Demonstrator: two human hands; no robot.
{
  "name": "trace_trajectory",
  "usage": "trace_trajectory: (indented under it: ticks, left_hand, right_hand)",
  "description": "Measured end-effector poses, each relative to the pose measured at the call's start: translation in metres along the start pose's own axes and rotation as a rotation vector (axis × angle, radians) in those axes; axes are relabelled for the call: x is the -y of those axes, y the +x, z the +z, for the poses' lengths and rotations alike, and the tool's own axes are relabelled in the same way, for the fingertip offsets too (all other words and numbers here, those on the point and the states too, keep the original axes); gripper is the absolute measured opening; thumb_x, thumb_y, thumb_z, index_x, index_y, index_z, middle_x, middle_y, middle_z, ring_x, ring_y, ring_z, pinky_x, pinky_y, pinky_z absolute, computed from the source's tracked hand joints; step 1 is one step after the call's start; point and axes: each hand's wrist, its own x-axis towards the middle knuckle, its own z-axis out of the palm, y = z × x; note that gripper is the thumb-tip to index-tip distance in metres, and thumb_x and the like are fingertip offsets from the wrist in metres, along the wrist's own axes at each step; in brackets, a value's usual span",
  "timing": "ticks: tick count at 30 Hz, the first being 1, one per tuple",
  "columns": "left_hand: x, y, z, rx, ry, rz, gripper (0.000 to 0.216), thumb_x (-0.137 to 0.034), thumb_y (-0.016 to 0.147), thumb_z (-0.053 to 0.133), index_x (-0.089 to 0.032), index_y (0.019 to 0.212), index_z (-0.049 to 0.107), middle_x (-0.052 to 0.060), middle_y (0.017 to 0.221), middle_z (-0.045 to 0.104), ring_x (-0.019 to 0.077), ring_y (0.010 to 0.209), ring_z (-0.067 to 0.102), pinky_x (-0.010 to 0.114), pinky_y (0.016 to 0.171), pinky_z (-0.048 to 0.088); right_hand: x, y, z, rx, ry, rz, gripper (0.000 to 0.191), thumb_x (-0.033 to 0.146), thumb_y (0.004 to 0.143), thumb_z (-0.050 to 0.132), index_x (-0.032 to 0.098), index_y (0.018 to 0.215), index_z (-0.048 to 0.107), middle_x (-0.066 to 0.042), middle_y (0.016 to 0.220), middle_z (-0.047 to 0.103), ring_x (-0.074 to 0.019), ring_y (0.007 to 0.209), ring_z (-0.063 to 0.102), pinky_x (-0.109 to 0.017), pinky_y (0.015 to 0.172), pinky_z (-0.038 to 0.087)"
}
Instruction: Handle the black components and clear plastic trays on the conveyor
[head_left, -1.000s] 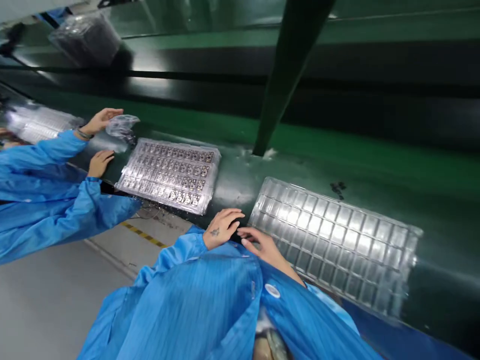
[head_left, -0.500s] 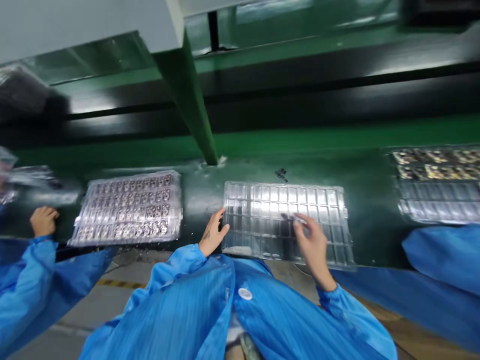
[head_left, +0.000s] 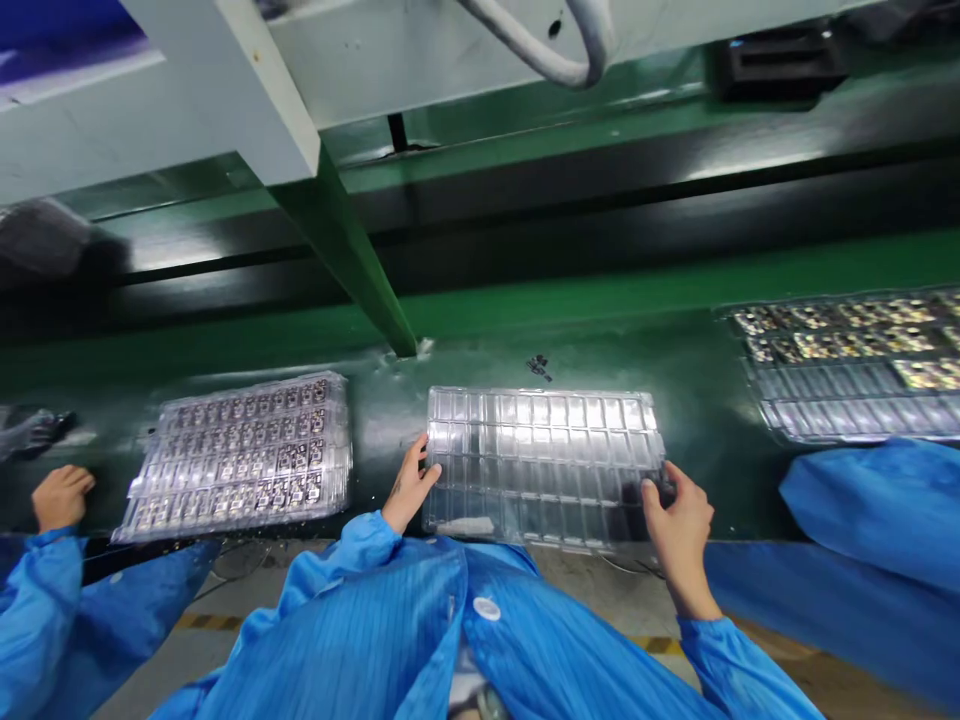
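On the green bench (head_left: 709,400), both hands (head_left: 682,525) touch a clear, glossy, gridded tray (head_left: 540,465), grip unclear.

We look from a single head-worn cam, placed above the blue coat (head_left: 360,610) and facing fwd and down on the green bench (head_left: 697,420). It is rather near: the clear tray (head_left: 540,465) lies approx. in the ctr of view, w/ L hand (head_left: 409,487) and R hand (head_left: 680,525) at its two ends, and the coat fills much of the btm. Fwd, we see up to the white beam (head_left: 225,100), top L. The angle is wide, so we get also the neighbouring tray (head_left: 341,460) on the L, complete, and the far-side tray (head_left: 840,415), cut by the R edge.
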Motion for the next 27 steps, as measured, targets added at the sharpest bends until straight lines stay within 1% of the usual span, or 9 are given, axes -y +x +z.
trace_trajectory:
  ticks: [4, 8, 11, 13, 16, 19, 22, 25, 27]
  left_hand:
    - [0.013, -0.003, -0.016, -0.088, 0.042, 0.013, 0.066, -0.039, 0.089, 0.054, -0.019, 0.148, 0.033, 0.012, 0.153, 0.031, 0.0245, 0.134, 0.041, 0.04, 0.111, 0.038]
    - [0.022, 0.003, -0.037, -0.211, 0.046, -0.001, 0.066, -0.036, 0.09, 0.053, -0.016, 0.149, 0.032, 0.012, 0.153, 0.033, 0.0244, 0.135, 0.04, 0.04, 0.115, 0.032]
    - [0.018, 0.015, -0.051, -0.285, 0.109, 0.017, 0.067, -0.034, 0.089, 0.054, -0.014, 0.149, 0.033, 0.011, 0.154, 0.032, 0.0242, 0.14, 0.034, 0.04, 0.119, 0.023]
    - [0.012, 0.024, -0.057, -0.308, 0.173, 0.025, 0.067, -0.031, 0.089, 0.053, -0.012, 0.149, 0.032, 0.011, 0.154, 0.032, 0.0233, 0.143, 0.03, 0.039, 0.122, 0.016]
    - [0.005, 0.031, -0.064, -0.308, 0.252, 0.01, 0.067, -0.029, 0.09, 0.051, -0.01, 0.151, 0.03, 0.011, 0.155, 0.031, 0.0234, 0.143, 0.028, 0.039, 0.122, 0.015]
    - [0.006, 0.03, -0.073, -0.335, 0.342, -0.011, 0.068, -0.031, 0.089, 0.052, -0.009, 0.151, 0.032, 0.012, 0.153, 0.034, 0.0266, 0.141, 0.03, 0.041, 0.12, 0.019]
    - [0.014, 0.023, -0.077, -0.391, 0.385, -0.036, 0.069, -0.028, 0.087, 0.051, -0.004, 0.149, 0.032, 0.016, 0.149, 0.037, 0.0283, 0.137, 0.034, 0.04, 0.118, 0.022]
    - [0.022, 0.011, -0.074, -0.427, 0.451, -0.043, 0.076, -0.03, 0.084, 0.052, 0.0, 0.15, 0.028, 0.021, 0.148, 0.035, 0.031, 0.138, 0.032, 0.042, 0.118, 0.022]
    - [0.026, 0.0, -0.069, -0.416, 0.459, -0.053, 0.081, -0.034, 0.084, 0.051, 0.0, 0.152, 0.024, 0.021, 0.15, 0.031, 0.0313, 0.141, 0.027, 0.043, 0.119, 0.019]
  right_hand:
    - [0.0, -0.011, 0.009, 0.032, 0.037, -0.015, 0.079, 0.058, 0.075, 0.042, -0.001, 0.125, 0.058, -0.021, 0.102, 0.061, -0.032, 0.095, 0.054, -0.05, 0.09, 0.043]
    - [0.014, -0.023, 0.018, 0.139, 0.105, -0.005, 0.077, 0.061, 0.075, 0.045, 0.001, 0.121, 0.059, -0.015, 0.092, 0.058, -0.0236, 0.076, 0.053, -0.043, 0.077, 0.047]
    - [0.025, -0.03, 0.024, 0.203, 0.128, -0.041, 0.07, 0.061, 0.075, 0.047, 0.005, 0.115, 0.061, -0.011, 0.089, 0.058, -0.0193, 0.068, 0.052, -0.038, 0.07, 0.047]
    - [0.029, -0.033, 0.026, 0.255, 0.14, -0.051, 0.069, 0.062, 0.074, 0.048, 0.006, 0.113, 0.06, -0.01, 0.087, 0.058, -0.0182, 0.067, 0.054, -0.036, 0.068, 0.047]
    - [0.032, -0.037, 0.029, 0.322, 0.158, -0.047, 0.07, 0.063, 0.074, 0.05, 0.005, 0.112, 0.059, -0.009, 0.084, 0.059, -0.0174, 0.064, 0.055, -0.034, 0.066, 0.048]
    - [0.038, -0.041, 0.034, 0.307, 0.174, -0.101, 0.068, 0.061, 0.076, 0.05, 0.004, 0.112, 0.059, -0.009, 0.084, 0.058, -0.0167, 0.063, 0.054, -0.033, 0.065, 0.048]
    - [0.05, -0.04, 0.038, 0.262, 0.184, -0.191, 0.063, 0.058, 0.081, 0.049, 0.005, 0.113, 0.06, -0.009, 0.085, 0.057, -0.0156, 0.064, 0.053, -0.032, 0.066, 0.048]
    - [0.061, -0.03, 0.041, 0.245, 0.158, -0.243, 0.058, 0.056, 0.084, 0.048, 0.007, 0.112, 0.063, -0.008, 0.085, 0.056, -0.016, 0.066, 0.053, -0.032, 0.065, 0.047]
    - [0.066, -0.02, 0.041, 0.236, 0.131, -0.263, 0.057, 0.055, 0.086, 0.046, 0.007, 0.113, 0.064, -0.008, 0.086, 0.056, -0.0164, 0.066, 0.052, -0.033, 0.065, 0.047]
